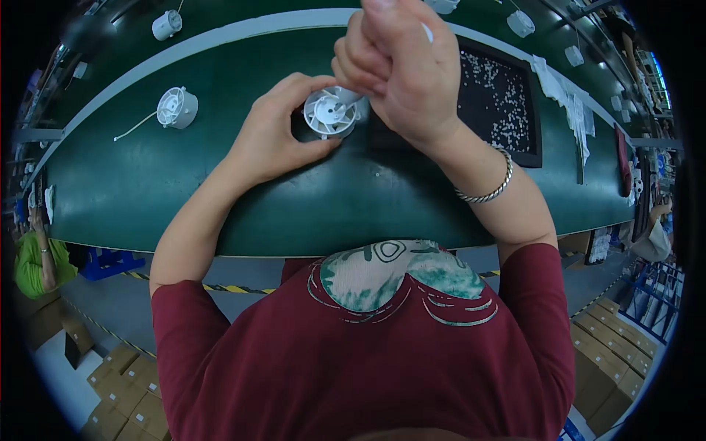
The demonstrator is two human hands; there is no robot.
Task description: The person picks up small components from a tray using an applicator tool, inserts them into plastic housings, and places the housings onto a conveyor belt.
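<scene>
A long green belt (147, 184) runs across the picture, curving from 9 o'clock to 3 o'clock. At about 2 o'clock on it sits a black tray (515, 140) full of tiny white bits (494, 95). More white round parts ride the belt: one with a thin wire at 10 o'clock (176, 107), and others along the far edge near 11 and 1 o'clock.

Near 12 o'clock, right in front of the person, is the small white fan part (331, 112), standing on the belt. The left hand (273, 136) curls round its left side, thumb and fingers touching it and keeping it from sliding. The right hand (401, 62) is just above and to the right, closed in a tight fist round a thin white tool or stick (426, 31) whose tip seems to point down into the fan part. I cannot tell just what the tool is.

This looks like the fitting step: something is being pressed or turned into the fan. The next move needs a steady hold below and a straight push from above.
</scene>
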